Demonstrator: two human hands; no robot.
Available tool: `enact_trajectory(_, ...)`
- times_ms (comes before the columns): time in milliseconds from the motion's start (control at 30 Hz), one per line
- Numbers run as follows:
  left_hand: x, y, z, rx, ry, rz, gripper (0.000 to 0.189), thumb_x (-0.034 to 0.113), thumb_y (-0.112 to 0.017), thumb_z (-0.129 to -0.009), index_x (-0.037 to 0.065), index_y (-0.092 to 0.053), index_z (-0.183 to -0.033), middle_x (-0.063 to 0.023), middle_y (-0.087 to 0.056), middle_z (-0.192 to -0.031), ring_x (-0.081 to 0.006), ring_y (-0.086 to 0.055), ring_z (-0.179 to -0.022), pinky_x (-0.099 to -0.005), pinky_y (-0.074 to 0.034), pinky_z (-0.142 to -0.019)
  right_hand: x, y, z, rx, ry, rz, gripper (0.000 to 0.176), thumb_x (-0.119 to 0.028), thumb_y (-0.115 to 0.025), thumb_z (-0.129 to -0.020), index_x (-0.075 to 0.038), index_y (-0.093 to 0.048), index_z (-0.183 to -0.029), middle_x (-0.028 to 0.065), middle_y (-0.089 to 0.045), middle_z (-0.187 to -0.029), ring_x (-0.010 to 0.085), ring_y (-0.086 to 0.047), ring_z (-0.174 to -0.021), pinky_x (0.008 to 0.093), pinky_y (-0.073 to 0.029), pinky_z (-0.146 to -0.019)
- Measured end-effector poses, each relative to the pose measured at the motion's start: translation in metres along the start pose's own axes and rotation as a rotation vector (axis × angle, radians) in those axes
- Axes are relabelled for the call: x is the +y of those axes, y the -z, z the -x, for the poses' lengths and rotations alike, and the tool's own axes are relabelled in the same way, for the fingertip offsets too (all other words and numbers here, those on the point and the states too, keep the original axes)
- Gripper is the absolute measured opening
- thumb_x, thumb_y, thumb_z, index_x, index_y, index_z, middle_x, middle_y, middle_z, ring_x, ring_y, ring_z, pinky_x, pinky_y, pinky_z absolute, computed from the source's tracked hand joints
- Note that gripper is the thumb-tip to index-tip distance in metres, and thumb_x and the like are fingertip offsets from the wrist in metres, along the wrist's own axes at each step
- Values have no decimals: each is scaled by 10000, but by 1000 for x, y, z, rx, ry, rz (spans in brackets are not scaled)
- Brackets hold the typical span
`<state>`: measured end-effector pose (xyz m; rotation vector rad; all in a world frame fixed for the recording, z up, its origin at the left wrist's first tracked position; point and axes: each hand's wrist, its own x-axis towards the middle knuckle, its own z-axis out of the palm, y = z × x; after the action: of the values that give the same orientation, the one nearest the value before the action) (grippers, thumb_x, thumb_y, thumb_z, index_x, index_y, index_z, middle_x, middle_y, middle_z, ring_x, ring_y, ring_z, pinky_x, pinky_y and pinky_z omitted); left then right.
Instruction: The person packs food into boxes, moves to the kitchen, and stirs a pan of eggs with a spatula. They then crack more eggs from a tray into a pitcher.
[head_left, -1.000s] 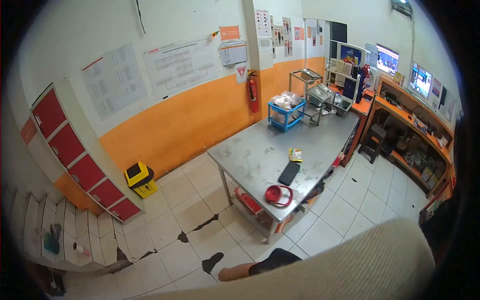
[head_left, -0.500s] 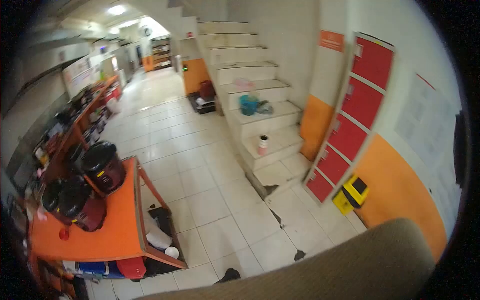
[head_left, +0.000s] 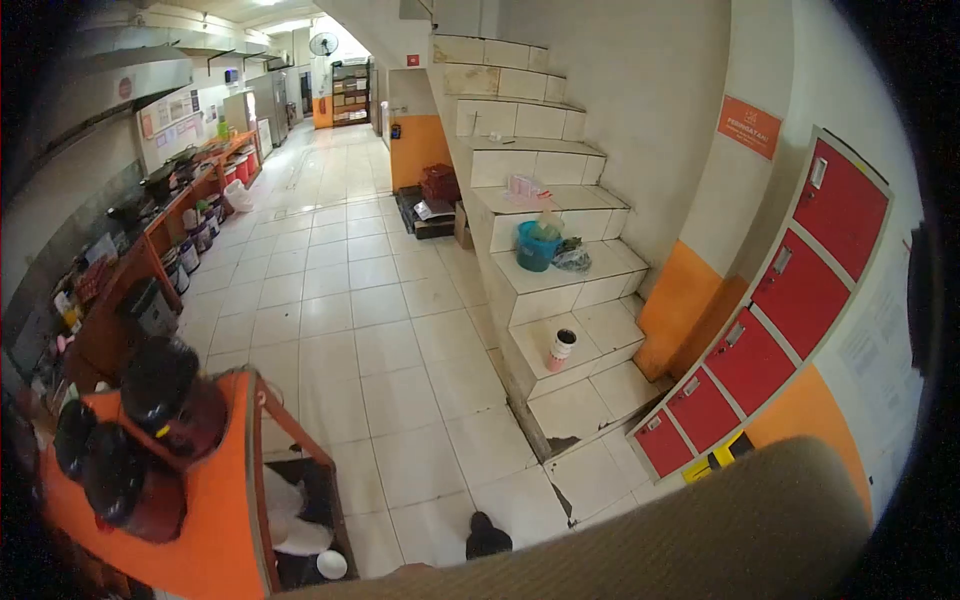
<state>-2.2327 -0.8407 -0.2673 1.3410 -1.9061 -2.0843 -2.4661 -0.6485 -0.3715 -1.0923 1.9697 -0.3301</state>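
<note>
Neither my left hand nor my right hand can be made out. A blurred brown, fabric-like shape (head_left: 680,530) covers the bottom right of the head view and hides what lies below it. Just past its edge, one dark shoe (head_left: 487,538) is on the tiled floor (head_left: 420,440). To the left is an orange table (head_left: 225,455) bearing several dark red rice cookers (head_left: 150,500) with black lids. Ahead on the right, a white container with a dark open top (head_left: 561,350) stands on a low step of the staircase (head_left: 585,395).
A blue bucket (head_left: 537,248) and plastic bags (head_left: 572,257) sit higher on the stairs. Red lockers (head_left: 745,360) line the right wall, above a yellow object (head_left: 715,460). A long orange counter (head_left: 150,250) runs along the left. A white bowl (head_left: 331,565) is under the table.
My view has moved forward and turned. The rice cookers and table now sit lower and further left, while the stairs and lockers appear larger. The shoe has shifted slightly right.
</note>
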Motion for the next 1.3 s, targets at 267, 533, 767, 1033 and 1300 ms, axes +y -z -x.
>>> enact_trajectory(267,-57,65,-178,-119,-90,-642,385,337,-493,-887,-18,-576,-1011,-213,-633,-998,-409,-585,-931,-490,-443,-840,-66,167,-212,-102,195,114,381,-316,-521,-843,-43,-607,-1096,129,-626,-1098,312,-584,-1028,427,-460,-881)
enact_trajectory(533,-30,178,-209,418,-74,-593,304,301,-511,-850,13,-601,-887,-201,-627,-884,-351,-611,-813,-477,-487,-679,-235,238,-447,-360,477,315,350,-285,-520,-835,-45,-613,-1072,131,-628,-1069,313,-587,-1011,426,-466,-865)
enact_trajectory(767,-33,309,-237,269,273,-284,344,332,-514,-851,10,-599,-939,-198,-613,-914,-335,-605,-845,-465,-469,-715,-429,233,-600,-367,575,363,324,-258,-518,-828,-47,-619,-1052,133,-630,-1045,313,-589,-995,426,-471,-851)
enact_trajectory(1033,124,539,-324,611,-109,-99,427,392,-525,-862,4,-573,-1033,-196,-599,-984,-343,-585,-908,-448,-447,-788,-558,220,-742,-377,537,419,296,-227,-516,-820,-48,-626,-1029,135,-632,-1017,314,-592,-977,426,-477,-835)
enact_trajectory(1300,144,641,-350,846,-209,-82,520,451,-537,-872,-2,-547,-1127,-193,-585,-1055,-350,-566,-971,-430,-425,-861,-693,257,-932,-371,542,587,270,-196,-514,-812,-50,-632,-1006,138,-634,-989,315,-594,-959,425,-483,-818)
